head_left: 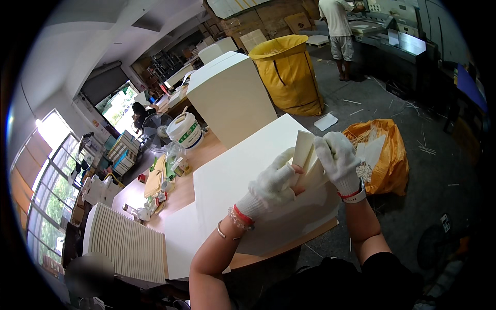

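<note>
Both my hands wear white knit gloves and meet above a large white sheet stack on the table. Between them is a folded piece of white card, held tilted with one edge up. My left hand is closed around its lower left side, with bare fingertips showing out of the glove. On the card's right side, my right hand pinches the upper edge, its fingers curled. The part of the card behind the right fingers is hidden.
An orange bag of paper offcuts stands on the floor at the right, with a tall yellow bag beyond. A tall white stack, a white bucket and a layered stack occupy the table. Another person stands at a machine.
</note>
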Tool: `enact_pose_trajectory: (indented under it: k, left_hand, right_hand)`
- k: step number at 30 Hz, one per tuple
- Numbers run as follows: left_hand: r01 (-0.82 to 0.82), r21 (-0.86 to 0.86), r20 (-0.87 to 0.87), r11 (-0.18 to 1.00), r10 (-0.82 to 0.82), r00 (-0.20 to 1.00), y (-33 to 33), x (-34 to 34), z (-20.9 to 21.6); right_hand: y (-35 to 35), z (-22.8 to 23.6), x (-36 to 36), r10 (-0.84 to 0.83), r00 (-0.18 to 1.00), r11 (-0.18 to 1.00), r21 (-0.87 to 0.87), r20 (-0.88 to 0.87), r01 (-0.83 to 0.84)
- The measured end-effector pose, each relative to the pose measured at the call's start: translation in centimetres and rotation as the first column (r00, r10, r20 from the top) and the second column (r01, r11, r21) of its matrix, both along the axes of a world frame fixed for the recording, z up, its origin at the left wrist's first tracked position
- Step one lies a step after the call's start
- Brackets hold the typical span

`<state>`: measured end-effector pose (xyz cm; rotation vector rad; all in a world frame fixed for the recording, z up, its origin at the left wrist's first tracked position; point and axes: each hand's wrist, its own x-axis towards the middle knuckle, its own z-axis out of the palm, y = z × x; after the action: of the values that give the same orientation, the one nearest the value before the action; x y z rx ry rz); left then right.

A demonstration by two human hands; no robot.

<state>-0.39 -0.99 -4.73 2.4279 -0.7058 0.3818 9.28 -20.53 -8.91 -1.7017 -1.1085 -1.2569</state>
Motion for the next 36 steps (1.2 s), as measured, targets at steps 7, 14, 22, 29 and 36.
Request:
enact_pose_trajectory:
  k: [7, 14, 22, 29, 36]
  left_hand:
    - [-0.003, 0.045, 0.106, 0.999, -0.002, 0.994, 0.0, 0.0, 0.0]
    - [0.051, -0.005, -0.016, 0.999, -0.051, 0.999, -0.3, 0.0, 0.5]
    - [-0.017, 0.019, 0.073, 1.000, 0.016, 0.997, 0.2, 0.0, -0.4]
    - [0.069, -0.014, 0.002, 0.998, -0.069, 0.998, -0.3, 0.2, 0.6]
    - [-0.024, -0.006, 0.040, 1.000, 0.024, 0.999, 0.2, 0.1, -0.4]
  right_hand:
    - [0.1, 0.0, -0.2, 0.167, 0.972, 0.982, 0.116, -0.164, -0.149]
    - [-0.1, -0.1, 0.1, 0.066, 0.996, 0.998, 0.027, -0.064, -0.065]
    - [0.0, -0.4, 0.3, 0.057, 0.996, 0.998, 0.031, 0.071, -0.059]
    - [-0.2, -0.6, 0.5, 0.053, 0.999, 0.999, 0.010, 0.011, -0.053]
    - [0.1, -0.4, 0.4, -0.021, 0.990, 0.998, 0.063, 0.138, 0.012]
